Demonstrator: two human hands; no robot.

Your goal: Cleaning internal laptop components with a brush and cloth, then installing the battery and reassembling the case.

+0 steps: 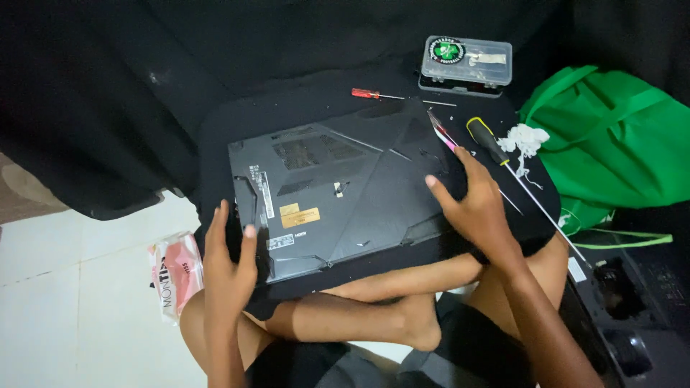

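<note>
Laptop (338,194), black and turned underside up, lies on a black board (215,144) that rests across the person's crossed legs. Vents, small labels and rubber feet show on its bottom cover.

Seen from the head camera, the left hand (228,259) stands edge-on at the laptop's near left corner, fingers straight and together, thumb raised. It looks pressed against the laptop's side, gripping nothing; whether the palm truly touches the edge I cannot tell. The right hand (471,201) lies flat and spread on the laptop's right end, fingers splayed over the cover, closed round nothing.

Just beyond the right fingers lie thin pink tweezers (442,133) on the laptop's far right corner. Beside them a long screwdriver (489,140) with a black-and-yellow handle rests on the board, its shaft running out past the board's right edge. A wad of white tissue (525,138) sits next to that handle. Farther back a small red screwdriver (370,93) lies near a clear plastic box (466,65).

A green bag (611,144) sits to the right, a pink-and-white packet (176,273) on the white floor by the left knee.
</note>
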